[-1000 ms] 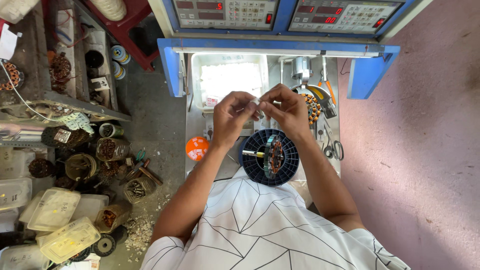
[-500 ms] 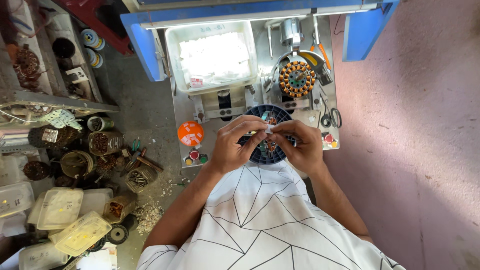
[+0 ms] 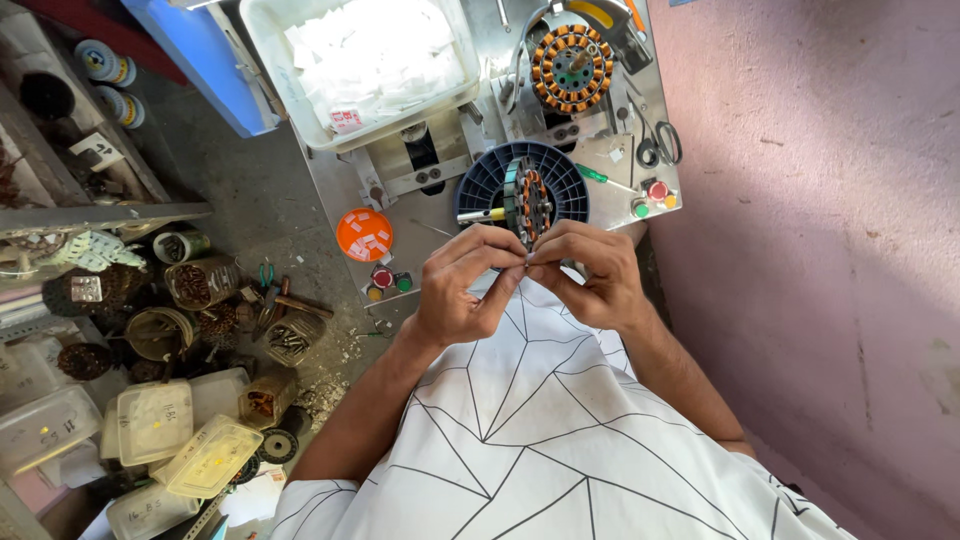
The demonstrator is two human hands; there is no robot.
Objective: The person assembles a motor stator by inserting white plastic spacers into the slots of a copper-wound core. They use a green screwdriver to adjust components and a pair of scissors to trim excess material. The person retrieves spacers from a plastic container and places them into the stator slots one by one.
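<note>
A wound motor stator [image 3: 527, 203] stands on edge in a dark blue round ribbed tray [image 3: 487, 178] on the bench, its flat faces turned sideways. It is a ring of copper-coloured coils on dark poles, with a greenish band on its left face. A yellow-tipped rod [image 3: 481, 215] juts from the stator's left side across the tray. Just below the stator, at the tray's near rim, the left hand [image 3: 462, 287] and the right hand [image 3: 588, 272] meet fingertip to fingertip, pinching something too small to make out, likely a thin wire end.
</note>
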